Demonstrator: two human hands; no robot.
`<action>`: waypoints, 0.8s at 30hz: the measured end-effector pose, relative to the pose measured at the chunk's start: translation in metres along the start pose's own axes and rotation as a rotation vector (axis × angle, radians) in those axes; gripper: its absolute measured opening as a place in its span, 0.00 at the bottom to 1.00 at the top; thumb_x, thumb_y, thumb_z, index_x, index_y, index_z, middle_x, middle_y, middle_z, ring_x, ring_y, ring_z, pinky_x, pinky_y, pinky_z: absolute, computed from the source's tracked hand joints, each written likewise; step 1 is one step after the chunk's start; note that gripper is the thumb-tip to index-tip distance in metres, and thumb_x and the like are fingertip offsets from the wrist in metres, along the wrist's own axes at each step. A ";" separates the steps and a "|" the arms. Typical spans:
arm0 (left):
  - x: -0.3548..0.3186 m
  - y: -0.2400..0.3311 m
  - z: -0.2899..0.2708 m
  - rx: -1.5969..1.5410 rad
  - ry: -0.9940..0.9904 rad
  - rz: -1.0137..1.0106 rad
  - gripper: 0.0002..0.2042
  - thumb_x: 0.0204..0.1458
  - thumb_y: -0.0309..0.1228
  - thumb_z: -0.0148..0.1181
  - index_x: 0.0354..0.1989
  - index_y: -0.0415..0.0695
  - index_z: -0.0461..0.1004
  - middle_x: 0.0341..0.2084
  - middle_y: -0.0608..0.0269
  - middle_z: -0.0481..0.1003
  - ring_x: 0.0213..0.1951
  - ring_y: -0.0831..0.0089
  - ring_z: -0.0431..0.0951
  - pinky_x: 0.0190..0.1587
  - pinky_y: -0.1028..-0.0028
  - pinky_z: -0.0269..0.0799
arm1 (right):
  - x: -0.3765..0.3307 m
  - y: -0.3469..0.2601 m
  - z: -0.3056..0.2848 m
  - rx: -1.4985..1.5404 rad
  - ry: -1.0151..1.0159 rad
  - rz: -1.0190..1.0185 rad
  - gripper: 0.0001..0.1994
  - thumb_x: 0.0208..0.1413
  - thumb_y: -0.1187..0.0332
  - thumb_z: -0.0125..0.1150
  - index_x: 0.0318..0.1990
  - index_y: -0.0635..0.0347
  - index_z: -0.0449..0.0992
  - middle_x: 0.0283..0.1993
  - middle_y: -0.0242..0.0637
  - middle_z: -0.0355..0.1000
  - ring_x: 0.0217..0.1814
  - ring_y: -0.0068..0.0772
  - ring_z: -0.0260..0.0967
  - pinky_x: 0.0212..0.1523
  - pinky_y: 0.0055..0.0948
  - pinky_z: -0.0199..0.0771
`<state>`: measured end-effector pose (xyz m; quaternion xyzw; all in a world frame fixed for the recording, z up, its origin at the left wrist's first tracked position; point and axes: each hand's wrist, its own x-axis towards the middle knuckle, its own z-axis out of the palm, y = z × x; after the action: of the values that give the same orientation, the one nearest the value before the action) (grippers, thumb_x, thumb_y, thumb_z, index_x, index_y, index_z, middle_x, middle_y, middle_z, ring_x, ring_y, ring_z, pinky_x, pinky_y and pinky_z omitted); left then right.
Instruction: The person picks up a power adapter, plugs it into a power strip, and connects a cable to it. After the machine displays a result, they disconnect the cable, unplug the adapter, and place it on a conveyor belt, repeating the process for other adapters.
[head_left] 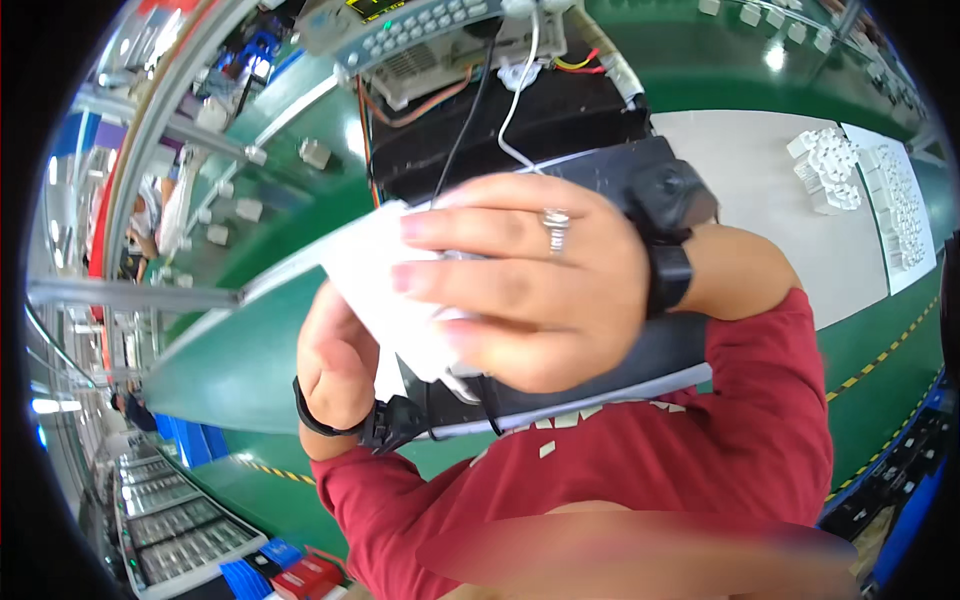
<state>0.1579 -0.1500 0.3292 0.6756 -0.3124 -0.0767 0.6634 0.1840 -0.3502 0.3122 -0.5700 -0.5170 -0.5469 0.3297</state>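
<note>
Covering part of a blurred, flat white piece (372,268), the right hand (535,280) with a silver ring (556,232) is resting on it, above the black work surface (640,352). The left hand (337,352) is appearing beside the piece's lower-left edge; I cannot tell either hand's grip.

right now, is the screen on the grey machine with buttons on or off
On: yellow characters glow on the dark screen of the grey machine, though the picture's top edge cuts it off.
</note>
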 end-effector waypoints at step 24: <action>-0.074 -0.118 -0.007 -0.040 0.319 0.039 0.27 0.40 0.17 0.62 0.50 0.40 0.59 0.47 0.51 0.65 0.48 0.65 0.69 0.49 0.68 0.67 | -0.020 -0.010 0.020 0.242 -0.300 0.992 0.06 0.44 0.78 0.56 0.32 0.67 0.74 0.40 0.44 0.70 0.41 0.36 0.69 0.43 0.25 0.67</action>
<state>0.1405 -0.1142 0.1956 0.6598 -0.2147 0.0381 0.7191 0.1831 -0.3340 0.2874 -0.7760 -0.2862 -0.1741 0.5344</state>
